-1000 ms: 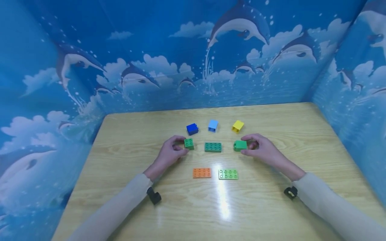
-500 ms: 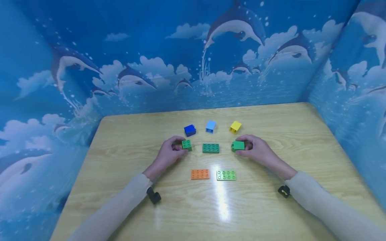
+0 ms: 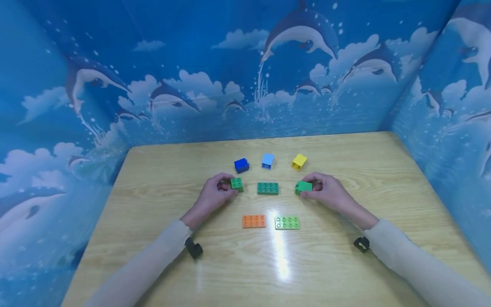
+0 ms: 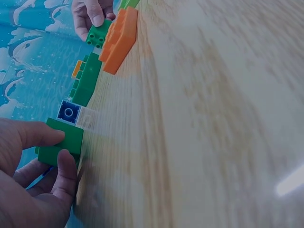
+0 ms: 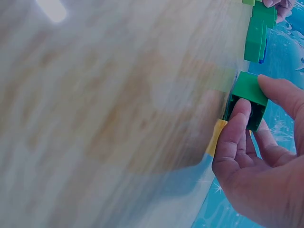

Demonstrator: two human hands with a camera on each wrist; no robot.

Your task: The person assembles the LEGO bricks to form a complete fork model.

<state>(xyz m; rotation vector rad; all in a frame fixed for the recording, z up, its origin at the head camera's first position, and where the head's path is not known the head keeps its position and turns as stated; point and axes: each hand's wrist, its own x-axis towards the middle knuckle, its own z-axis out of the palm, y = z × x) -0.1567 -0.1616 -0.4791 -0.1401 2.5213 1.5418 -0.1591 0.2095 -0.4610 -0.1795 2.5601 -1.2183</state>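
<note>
My left hand (image 3: 212,195) pinches a green two-by-two toy building brick (image 3: 237,184) between thumb and fingers, its studs facing up. To the right, my right hand (image 3: 330,192) grips another green brick (image 3: 304,187), which lies on its side with studs toward the left. In the right wrist view, this brick's hollow underside (image 5: 256,111) faces the palm, and a fingertip (image 5: 242,107) lies against its opening. A longer dark green brick (image 3: 267,188) sits on the table between the two hands, touched by neither.
Behind the hands lie a dark blue brick (image 3: 241,165), a light blue brick (image 3: 267,160) and a yellow brick (image 3: 299,162). Nearer the person are flat orange (image 3: 254,221) and light green (image 3: 287,223) bricks. A dolphin-printed curtain (image 3: 245,85) surrounds the wooden table (image 3: 161,170).
The head view has shifted slightly. My right hand has come a little left, its fingers reaching slightly further over its green brick. The left hand keeps its hold; the loose bricks stay put.
</note>
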